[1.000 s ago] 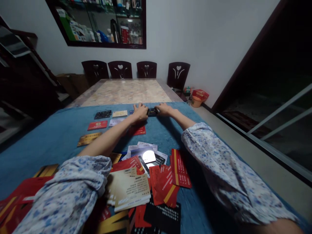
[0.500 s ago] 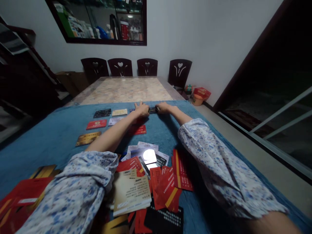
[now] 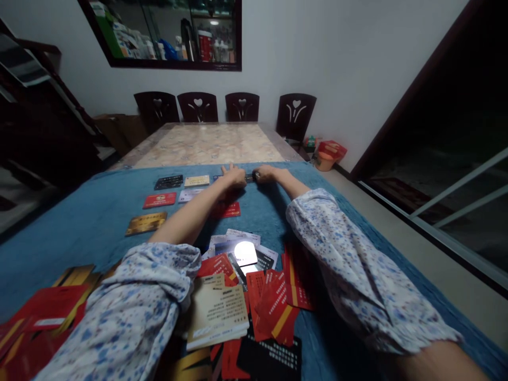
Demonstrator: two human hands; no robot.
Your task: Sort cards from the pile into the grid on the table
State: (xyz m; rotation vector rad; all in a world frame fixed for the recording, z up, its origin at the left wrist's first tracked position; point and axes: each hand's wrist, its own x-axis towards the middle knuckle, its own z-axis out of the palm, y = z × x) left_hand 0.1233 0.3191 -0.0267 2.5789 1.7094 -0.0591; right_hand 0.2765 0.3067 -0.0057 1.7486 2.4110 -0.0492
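At the far end of the blue cloth point(image 3: 119, 190), a dark card point(image 3: 250, 178) lies between my two hands. My right hand point(image 3: 266, 173) is closed on its right end, fingers curled. My left hand point(image 3: 235, 177) pinches at its left end, with a couple of fingers stretched out away from me. Near the left hand are a cream card point(image 3: 197, 181), a black card point(image 3: 169, 182) and a pale purple card point(image 3: 189, 196), partly behind my forearm. A red card point(image 3: 159, 200), a gold card point(image 3: 145, 224) and another red card point(image 3: 232, 210) lie nearer.
A loose heap of cards, with a cream stack point(image 3: 218, 309), red cards point(image 3: 273, 301) and a black card point(image 3: 270, 357), spreads between my forearms. More red and gold cards point(image 3: 51, 307) lie at left. Chairs point(image 3: 198, 108) stand behind the marble-patterned tabletop point(image 3: 206, 143).
The view has shifted slightly, moving the scene a little to the right. Both hands stay at the dark card, nearly unmoved, with the right forearm drawn slightly inward.
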